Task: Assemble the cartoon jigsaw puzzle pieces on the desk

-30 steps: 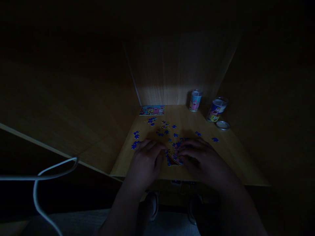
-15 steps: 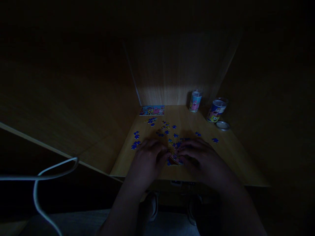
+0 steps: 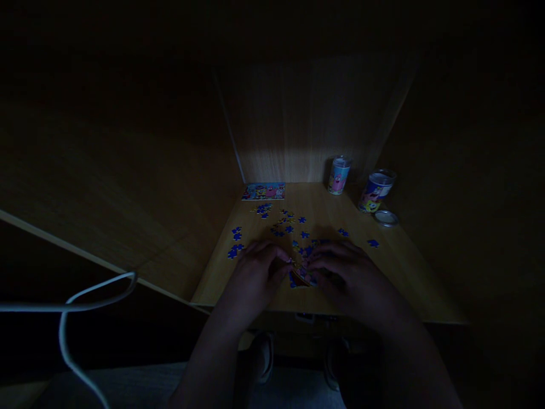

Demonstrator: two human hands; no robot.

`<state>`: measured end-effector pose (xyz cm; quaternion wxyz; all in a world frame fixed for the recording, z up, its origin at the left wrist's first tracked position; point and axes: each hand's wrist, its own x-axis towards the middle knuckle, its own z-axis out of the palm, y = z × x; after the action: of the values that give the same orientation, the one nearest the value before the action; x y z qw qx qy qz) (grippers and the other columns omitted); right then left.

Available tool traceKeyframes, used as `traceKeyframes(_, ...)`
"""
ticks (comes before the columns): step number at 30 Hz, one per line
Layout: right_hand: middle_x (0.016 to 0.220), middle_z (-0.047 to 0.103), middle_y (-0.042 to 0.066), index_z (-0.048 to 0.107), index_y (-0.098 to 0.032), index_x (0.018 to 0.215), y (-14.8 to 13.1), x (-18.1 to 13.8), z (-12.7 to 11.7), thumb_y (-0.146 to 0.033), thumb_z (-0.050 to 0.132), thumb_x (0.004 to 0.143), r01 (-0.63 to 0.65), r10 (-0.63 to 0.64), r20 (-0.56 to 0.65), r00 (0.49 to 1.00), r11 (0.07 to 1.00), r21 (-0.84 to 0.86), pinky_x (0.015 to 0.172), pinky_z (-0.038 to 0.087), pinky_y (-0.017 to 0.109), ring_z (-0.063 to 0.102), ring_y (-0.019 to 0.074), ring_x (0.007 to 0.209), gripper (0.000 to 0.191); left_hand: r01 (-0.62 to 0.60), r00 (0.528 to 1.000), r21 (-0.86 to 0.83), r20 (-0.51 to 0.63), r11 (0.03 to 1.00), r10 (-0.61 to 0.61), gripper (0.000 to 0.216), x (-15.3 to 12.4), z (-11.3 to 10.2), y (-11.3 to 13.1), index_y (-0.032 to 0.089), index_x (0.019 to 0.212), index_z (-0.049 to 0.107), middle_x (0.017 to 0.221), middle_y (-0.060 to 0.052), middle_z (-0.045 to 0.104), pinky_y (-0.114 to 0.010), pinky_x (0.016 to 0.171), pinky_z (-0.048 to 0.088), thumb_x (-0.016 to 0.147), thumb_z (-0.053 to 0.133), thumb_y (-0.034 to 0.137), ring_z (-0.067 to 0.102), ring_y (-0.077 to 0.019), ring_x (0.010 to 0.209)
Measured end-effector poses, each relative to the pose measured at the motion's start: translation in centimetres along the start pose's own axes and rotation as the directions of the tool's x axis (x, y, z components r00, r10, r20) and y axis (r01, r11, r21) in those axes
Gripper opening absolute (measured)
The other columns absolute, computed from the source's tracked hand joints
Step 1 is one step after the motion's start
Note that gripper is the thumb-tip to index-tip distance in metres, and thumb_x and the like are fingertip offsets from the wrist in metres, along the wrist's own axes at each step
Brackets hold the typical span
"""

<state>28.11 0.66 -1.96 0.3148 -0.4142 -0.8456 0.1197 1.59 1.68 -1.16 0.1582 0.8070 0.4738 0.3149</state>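
Note:
A partly joined jigsaw puzzle (image 3: 301, 278) lies near the front edge of the board, between my hands. My left hand (image 3: 260, 271) is at its left side, with thumb and forefinger pinching a small puzzle piece (image 3: 290, 261). My right hand (image 3: 343, 264) rests at the right side, its curled fingertips gripping the edge of the joined part and covering some of it. Loose blue puzzle pieces (image 3: 305, 234) lie just beyond my hands. More blue pieces (image 3: 235, 251) sit to the left, and a single piece (image 3: 373, 243) lies at the right.
At the back left lies a colourful cartoon picture card (image 3: 264, 191). Two cartoon-printed cans (image 3: 338, 177) (image 3: 374, 193) stand at the back right, with a round lid (image 3: 386, 218) beside the nearer one. Wooden panels enclose the board (image 3: 409, 284). A white cable (image 3: 63, 335) hangs at lower left.
My left hand's fingertips have drawn slightly back and up from the joined puzzle, so the pinched piece shows more. My right hand stays almost still.

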Motion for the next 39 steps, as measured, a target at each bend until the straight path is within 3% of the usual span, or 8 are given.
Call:
traceKeyframes(6, 0.13, 0.081, 0.003, 0.081, -0.033, 0.118, 0.12, -0.09, 0.13, -0.026, 0.072, 0.108, -0.01, 0.01, 0.001, 1.0, 1.0, 0.003, 0.108, 0.062, 0.051, 0.075, 0.0259, 0.122, 0.016, 0.062, 0.998, -0.127, 0.008, 0.99, -0.061, 0.018, -0.32, -0.2, 0.19, 0.026, 0.097, 0.074, 0.093, 0.001, 0.08, -0.038, 0.083, 0.059, 0.102, 0.074, 0.008, 0.076, -0.0223, 0.09)
traceKeyframes(8, 0.129, 0.081, 0.003, 0.081, -0.033, 0.117, 0.12, -0.08, 0.12, -0.027, 0.072, 0.108, -0.011, 0.011, 0.002, 1.0, 1.0, -0.004, 0.107, 0.063, 0.051, 0.075, 0.026, 0.12, 0.014, 0.063, 0.997, -0.203, -0.02, 0.977, -0.069, 0.015, -0.49, -0.16, -0.04, 0.027, 0.111, 0.077, 0.099, 0.0, 0.082, -0.037, 0.085, 0.062, 0.105, 0.072, 0.014, 0.078, -0.0213, 0.091)
traceKeyframes(11, 0.129, 0.081, 0.003, 0.08, -0.033, 0.118, 0.16, -0.06, 0.1, -0.029, 0.071, 0.109, -0.016, 0.016, 0.012, 1.0, 1.0, -0.007, 0.107, 0.062, 0.052, 0.075, 0.0262, 0.12, 0.013, 0.007, 0.999, -0.223, -0.05, 0.975, -0.019, 0.027, -0.63, -0.13, -0.38, 0.031, 0.134, 0.078, 0.113, -0.003, 0.084, -0.039, 0.091, 0.065, 0.11, 0.069, 0.021, 0.08, -0.0219, 0.101)
traceKeyframes(18, 0.13, 0.081, 0.002, 0.08, -0.033, 0.118, 0.16, -0.08, 0.09, -0.028, 0.072, 0.109, -0.017, 0.017, 0.011, 1.0, 1.0, -0.008, 0.108, 0.062, 0.052, 0.075, 0.026, 0.121, 0.013, 0.077, 0.994, -0.232, -0.052, 0.97, -0.092, 0.009, -0.4, -0.43, 0.14, 0.025, 0.1, 0.075, 0.092, 0.001, 0.082, -0.033, 0.08, 0.063, 0.105, 0.07, 0.02, 0.078, -0.0186, 0.084)
traceKeyframes(21, 0.129, 0.081, 0.003, 0.08, -0.033, 0.118, 0.09, -0.02, 0.07, -0.027, 0.072, 0.109, -0.018, 0.018, 0.009, 1.0, 1.0, -0.003, 0.108, 0.062, 0.052, 0.075, 0.0259, 0.121, 0.014, 0.101, 0.991, -0.288, -0.055, 0.952, -0.122, 0.007, -0.41, -0.44, 0.19, 0.025, 0.107, 0.075, 0.096, 0.0, 0.084, -0.032, 0.08, 0.064, 0.105, 0.069, 0.022, 0.08, -0.0185, 0.086)
traceKeyframes(25, 0.128, 0.082, 0.004, 0.081, -0.032, 0.117, 0.05, 0.04, 0.06, -0.028, 0.072, 0.109, -0.015, 0.015, 0.007, 1.0, 1.0, -0.002, 0.108, 0.061, 0.051, 0.076, 0.0261, 0.119, 0.012, 0.08, 0.995, -0.288, -0.033, 0.954, -0.094, 0.023, -0.62, -0.34, -0.18, 0.031, 0.127, 0.081, 0.111, 0.0, 0.088, -0.035, 0.091, 0.066, 0.109, 0.068, 0.024, 0.084, -0.0203, 0.099)
traceKeyframes(34, 0.13, 0.082, 0.003, 0.079, -0.032, 0.118, 0.0, -0.09, 0.08, -0.027, 0.072, 0.108, -0.016, 0.016, 0.002, 1.0, 1.0, -0.021, 0.11, 0.06, 0.051, 0.075, 0.026, 0.122, 0.014, 0.228, 0.973, -0.41, 0.066, 0.883, -0.221, 0.007, -0.49, -0.06, -0.24, 0.026, 0.105, 0.074, 0.097, 0.002, 0.086, -0.028, 0.073, 0.061, 0.108, 0.069, 0.029, 0.084, -0.0187, 0.089)
traceKeyframes(39, 0.129, 0.082, 0.002, 0.079, -0.033, 0.118, 0.15, -0.06, 0.29, -0.028, 0.072, 0.109, -0.014, 0.014, 0.002, 1.0, 1.0, -0.009, 0.108, 0.06, 0.05, 0.075, 0.0256, 0.12, 0.013, 0.21, 0.976, -0.341, 0.02, 0.916, -0.217, 0.011, -0.48, -0.43, -0.29, 0.027, 0.102, 0.079, 0.102, 0.0, 0.085, -0.031, 0.083, 0.061, 0.106, 0.07, 0.032, 0.082, -0.0197, 0.097)
